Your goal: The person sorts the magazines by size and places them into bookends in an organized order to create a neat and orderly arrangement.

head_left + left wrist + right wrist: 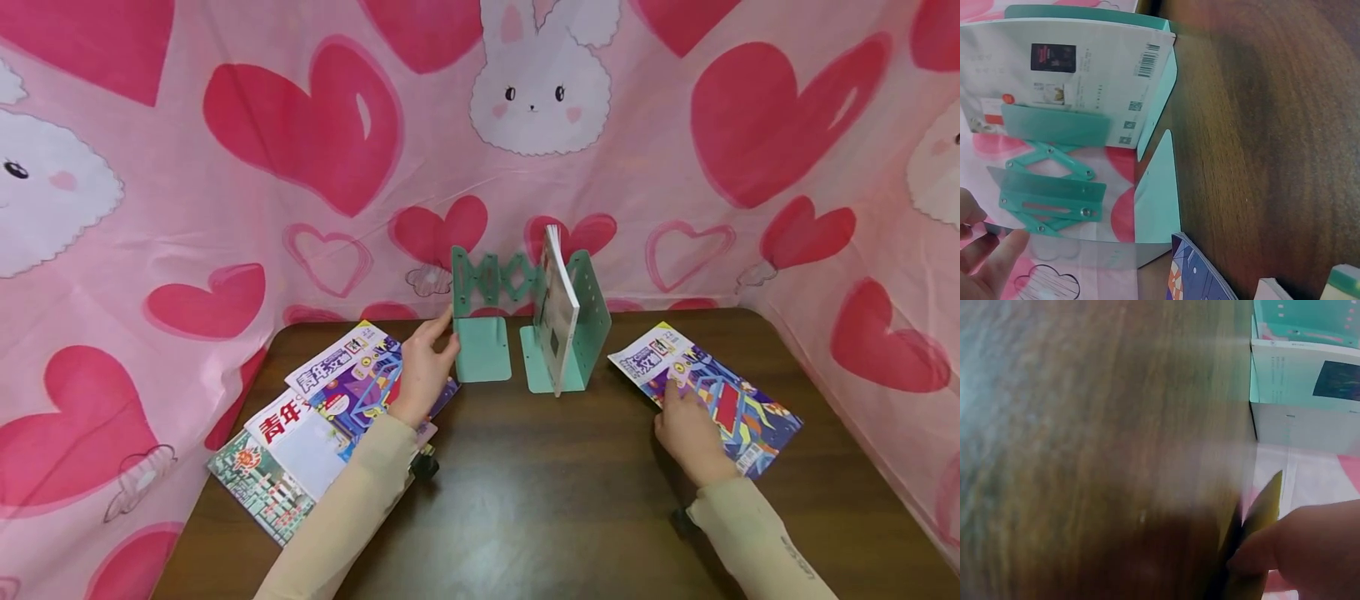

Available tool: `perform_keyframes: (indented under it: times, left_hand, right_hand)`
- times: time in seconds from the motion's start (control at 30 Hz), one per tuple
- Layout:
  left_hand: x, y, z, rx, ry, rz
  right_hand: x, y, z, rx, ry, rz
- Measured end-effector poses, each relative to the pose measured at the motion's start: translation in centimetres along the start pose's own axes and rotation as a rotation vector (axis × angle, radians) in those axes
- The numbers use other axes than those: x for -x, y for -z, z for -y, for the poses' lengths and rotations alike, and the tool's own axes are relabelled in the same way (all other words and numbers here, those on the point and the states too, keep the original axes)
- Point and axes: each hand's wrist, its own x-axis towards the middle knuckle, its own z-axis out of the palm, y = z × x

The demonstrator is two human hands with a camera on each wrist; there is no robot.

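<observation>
A green expandable book rack [482, 354] stands at the back of the table, its end plates joined by a folding lattice [1054, 212]. One magazine [557, 321] stands in it, leaning near the right end plate [592, 312]; its back cover with a barcode shows in the left wrist view. My left hand [427, 371] pinches the edge of the rack's left end plate between thumb and fingers. At the right, my right hand [690, 433] grips the left edge of a purple magazine [738, 408], thumb and edge visible in the right wrist view.
Several magazines lie fanned and overlapping at the left, with a purple one [348, 358] on top and a green-patterned one [262, 483] below, partly under my left forearm. Pink heart-printed cloth [525, 183] hangs behind and beside the dark wooden table [540, 492].
</observation>
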Motion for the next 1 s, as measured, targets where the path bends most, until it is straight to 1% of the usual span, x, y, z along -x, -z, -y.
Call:
perform_keyframes:
  times: [0.13, 0.4, 0.6, 0.8, 0.9, 1.0]
  left_hand:
    - [-0.08, -0.13, 0.05, 0.002, -0.007, -0.002]
    - [-0.09, -0.09, 0.11, 0.012, 0.014, 0.011]
    - [0.25, -0.22, 0.31, -0.015, 0.002, -0.013]
    - [0.36, -0.26, 0.44, -0.024, -0.007, -0.024]
    - [0.26, -0.26, 0.46, -0.020, -0.010, -0.029]
    - [0.11, -0.29, 0.32, -0.003, -0.003, -0.019]
  right_hand:
    - [-0.01, -0.14, 0.00, 0.022, -0.005, -0.013]
    - [0.14, 0.06, 0.19, 0.020, 0.020, -0.026]
    - [0.54, -0.18, 0.08, 0.024, 0.025, -0.014]
    - [0.62, -0.25, 0.06, 0.034, 0.003, 0.045]
    - [0.41, -0.06, 0.17, 0.043, 0.001, 0.059]
    - [0.26, 0.08, 0.11, 0.041, 0.008, 0.033]
